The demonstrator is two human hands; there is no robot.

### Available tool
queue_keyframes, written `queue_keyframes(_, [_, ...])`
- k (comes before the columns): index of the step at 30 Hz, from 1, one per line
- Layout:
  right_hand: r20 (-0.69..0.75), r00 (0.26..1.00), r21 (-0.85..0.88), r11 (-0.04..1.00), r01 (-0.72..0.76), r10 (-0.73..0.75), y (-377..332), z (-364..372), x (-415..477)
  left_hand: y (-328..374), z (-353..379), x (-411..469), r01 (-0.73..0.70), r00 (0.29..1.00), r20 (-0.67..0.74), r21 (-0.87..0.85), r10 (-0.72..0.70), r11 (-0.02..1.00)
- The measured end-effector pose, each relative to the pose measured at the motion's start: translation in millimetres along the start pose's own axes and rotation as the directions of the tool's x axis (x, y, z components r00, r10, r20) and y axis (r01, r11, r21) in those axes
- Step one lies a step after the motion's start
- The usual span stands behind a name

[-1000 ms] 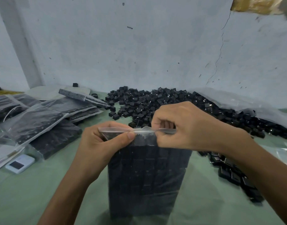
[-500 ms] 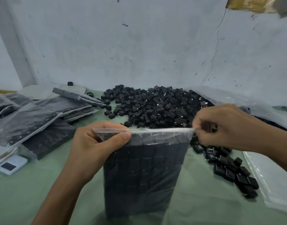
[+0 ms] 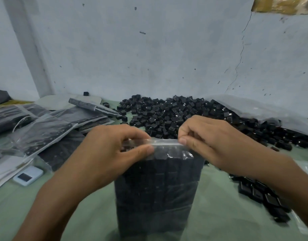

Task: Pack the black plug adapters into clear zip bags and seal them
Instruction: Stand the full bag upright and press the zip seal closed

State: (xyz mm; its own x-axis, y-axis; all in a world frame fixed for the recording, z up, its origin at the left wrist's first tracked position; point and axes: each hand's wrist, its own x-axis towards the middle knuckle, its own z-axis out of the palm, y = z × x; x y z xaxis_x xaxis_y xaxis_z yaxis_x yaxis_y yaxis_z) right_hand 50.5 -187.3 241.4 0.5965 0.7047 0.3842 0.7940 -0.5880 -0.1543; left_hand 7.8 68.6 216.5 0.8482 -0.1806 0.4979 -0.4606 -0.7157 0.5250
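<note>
A clear zip bag (image 3: 156, 188) packed with rows of black plug adapters stands upright on the green table (image 3: 219, 214) in front of me. My left hand (image 3: 111, 153) pinches the left part of its zip strip (image 3: 164, 142) between thumb and fingers. My right hand (image 3: 207, 138) pinches the strip a little right of the middle. A big heap of loose black adapters (image 3: 176, 113) lies behind the bag, against the wall.
Several filled zip bags (image 3: 45, 129) are stacked at the left. A small white device (image 3: 28, 175) lies near them at the front left. More loose adapters (image 3: 264, 195) sit at the right, under my right forearm. A large plastic sheet (image 3: 254, 108) covers the heap's right side.
My right hand slid right along the zip strip to its end, then came back toward the middle. My left hand kept its pinch on the left part. The bag stayed upright.
</note>
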Motion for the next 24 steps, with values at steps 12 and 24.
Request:
queue_keyframes(12, [-0.096,0.995,0.065,0.998,-0.012,0.018,21,4,-15,-1,21,4,-0.128,0.987,-0.102,-0.052,0.122,0.990])
queue_keyframes(24, [0.036,0.995,0.298,0.949,-0.103,0.096,10,29,-4,-50,29,-37,0.266,0.854,-0.210,-0.611,-0.477,0.746])
